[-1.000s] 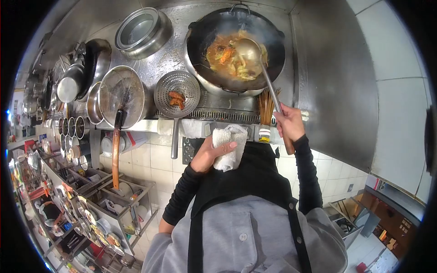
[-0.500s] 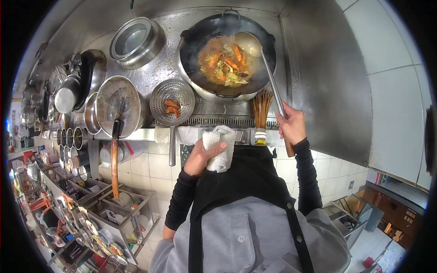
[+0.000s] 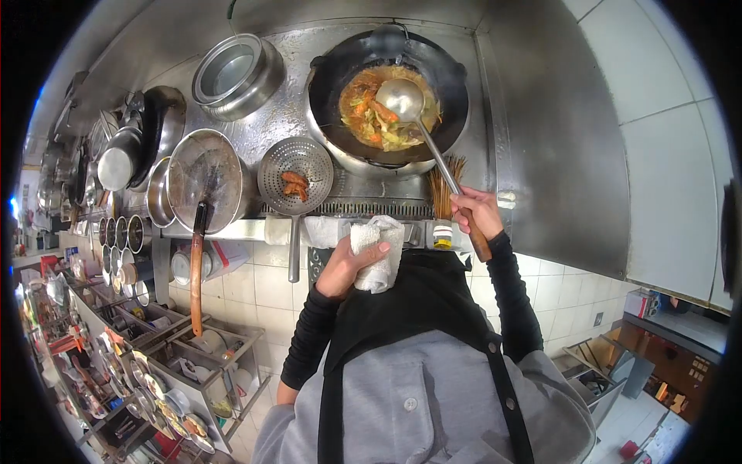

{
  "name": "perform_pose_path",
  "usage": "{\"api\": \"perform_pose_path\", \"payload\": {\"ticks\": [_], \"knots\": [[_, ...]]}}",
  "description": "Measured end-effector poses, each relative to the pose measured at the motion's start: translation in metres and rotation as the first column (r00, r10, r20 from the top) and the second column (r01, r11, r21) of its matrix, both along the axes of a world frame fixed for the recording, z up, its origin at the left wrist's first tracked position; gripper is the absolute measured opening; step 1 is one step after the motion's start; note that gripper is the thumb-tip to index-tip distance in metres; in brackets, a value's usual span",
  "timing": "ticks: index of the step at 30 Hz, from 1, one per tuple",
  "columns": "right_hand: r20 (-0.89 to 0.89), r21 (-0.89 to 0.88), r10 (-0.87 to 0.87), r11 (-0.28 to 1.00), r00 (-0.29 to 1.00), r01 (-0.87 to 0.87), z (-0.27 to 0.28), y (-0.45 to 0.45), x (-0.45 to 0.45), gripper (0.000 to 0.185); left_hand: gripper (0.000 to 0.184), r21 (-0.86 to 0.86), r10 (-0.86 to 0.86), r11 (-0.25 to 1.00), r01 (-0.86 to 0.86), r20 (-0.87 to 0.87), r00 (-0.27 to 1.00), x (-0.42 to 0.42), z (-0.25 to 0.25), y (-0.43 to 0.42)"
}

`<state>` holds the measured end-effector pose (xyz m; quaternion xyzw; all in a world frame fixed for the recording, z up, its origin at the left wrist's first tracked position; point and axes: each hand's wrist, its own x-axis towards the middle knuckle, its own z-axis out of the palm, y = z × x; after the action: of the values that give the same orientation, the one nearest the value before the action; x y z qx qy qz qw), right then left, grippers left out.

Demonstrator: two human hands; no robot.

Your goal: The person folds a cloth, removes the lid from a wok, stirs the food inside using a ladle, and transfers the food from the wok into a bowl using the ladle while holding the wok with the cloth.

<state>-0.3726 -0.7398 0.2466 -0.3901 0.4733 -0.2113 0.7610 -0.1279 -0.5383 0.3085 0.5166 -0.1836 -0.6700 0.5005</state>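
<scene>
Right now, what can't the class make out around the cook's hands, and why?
- Part of the orange-and-green food: head view, covered by the silver metal ladle.
- Underside of the round black wok: head view, hidden by the wok itself.
- Palm of the left hand: head view, behind the folded white cloth.
- Print on the white-and-yellow band below the brown bristles: head view, too small.

Right hand (image 3: 478,213) grips my ladle (image 3: 401,100) by its handle; bowl beyond it, over the stew (image 3: 369,124) in the wok (image 3: 325,100). Left hand (image 3: 345,265) holds a folded white cloth (image 3: 378,251). Beyond and left of that hand: perforated skimmer (image 3: 272,176), browned pieces (image 3: 294,185) inside. Bundled sticks (image 3: 441,193) just left of my right hand.
</scene>
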Motion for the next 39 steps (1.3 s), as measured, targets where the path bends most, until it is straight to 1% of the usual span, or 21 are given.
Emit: {"api": "perform_pose_path", "payload": {"ticks": [1, 4, 7, 10, 11, 14, 15, 18, 21, 24, 25, 28, 29, 33, 36, 39], "knots": [[0.036, 0.016, -0.020, 1.000, 0.999, 0.020, -0.001, 0.002, -0.001, 0.018, 0.048, -0.004, 0.015, 1.000, -0.015, -0.004, 1.000, 0.000, 0.000, 0.000], [0.086, 0.040, -0.036, 0.999, 0.996, 0.033, -0.006, 0.003, -0.010, 0.019, 0.048, 0.005, 0.044, 0.999, -0.044, -0.015, 0.999, -0.002, 0.001, 0.003], [0.097, 0.019, -0.043, 0.999, 0.994, 0.042, -0.002, 0.005, -0.016, 0.020, 0.048, 0.033, 0.042, 0.999, -0.042, -0.020, 0.999, -0.002, 0.002, 0.004], [0.098, 0.002, -0.041, 0.999, 0.994, 0.041, 0.013, 0.009, -0.025, 0.020, 0.048, 0.031, 0.054, 0.998, -0.053, -0.032, 0.998, -0.003, -0.004, 0.005], [0.052, -0.004, -0.055, 0.998, 0.997, 0.055, 0.027, 0.012, -0.026, 0.022, 0.047, 0.030, 0.053, 0.998, -0.052, -0.034, 0.998, -0.002, -0.003, 0.004], [-0.053, -0.091, -0.002, 0.996, 0.999, -0.003, 0.052, 0.023, -0.035, 0.020, 0.047, 0.025, 0.059, 0.998, -0.057, -0.049, 0.997, -0.003, -0.001, 0.002], [-0.069, -0.100, 0.018, 0.995, 0.997, -0.025, 0.057, 0.026, -0.039, 0.024, 0.046, 0.021, 0.064, 0.998, -0.063, -0.056, 0.996, -0.004, 0.000, 0.001], [-0.069, -0.010, 0.008, 1.000, 0.998, -0.009, 0.071, 0.029, -0.044, 0.023, 0.046, 0.028, 0.048, 0.999, -0.047, -0.061, 0.997, -0.004, -0.001, 0.000], [0.036, 0.120, -0.087, 0.989, 0.996, 0.082, 0.065, 0.029, -0.046, 0.020, 0.045, 0.019, 0.063, 0.998, -0.062, -0.058, 0.996, -0.006, -0.005, -0.001], [0.027, 0.075, -0.080, 0.994, 0.996, 0.077, 0.069, 0.035, -0.031, 0.016, 0.046, 0.039, 0.068, 0.997, -0.065, -0.067, 0.995, -0.006, -0.003, -0.001], [0.064, 0.068, -0.077, 0.995, 0.995, 0.073, 0.075, 0.035, -0.025, 0.017, 0.047, 0.038, 0.064, 0.997, -0.061, -0.078, 0.995, -0.006, -0.003, -0.001], [0.085, 0.032, -0.059, 0.998, 0.995, 0.056, 0.085, 0.026, -0.012, 0.017, 0.048, 0.037, 0.055, 0.998, -0.052, -0.102, 0.993, -0.005, -0.004, -0.001], [0.105, 0.030, -0.080, 0.997, 0.991, 0.077, 0.089, 0.023, -0.006, 0.019, 0.048, 0.040, 0.053, 0.998, -0.049, -0.105, 0.993, -0.005, -0.004, 0.000], [0.167, 0.006, -0.027, 1.000, 0.986, 0.026, 0.126, 0.013, 0.015, 0.020, 0.048, 0.042, 0.013, 0.999, -0.010, -0.074, 0.997, -0.005, 0.005, -0.002], [0.227, 0.036, 0.063, 0.997, 0.972, -0.073, 0.148, 0.010, 0.026, 0.019, 0.048, 0.040, 0.022, 0.999, -0.018, -0.090, 0.996, -0.004, 0.006, -0.001], [0.351, 0.118, 0.090, 0.983, 0.932, -0.139, 0.170, 0.011, 0.044, 0.029, 0.048, 0.036, 0.013, 0.999, -0.010, -0.076, 0.997, -0.004, 0.006, -0.001]]}}
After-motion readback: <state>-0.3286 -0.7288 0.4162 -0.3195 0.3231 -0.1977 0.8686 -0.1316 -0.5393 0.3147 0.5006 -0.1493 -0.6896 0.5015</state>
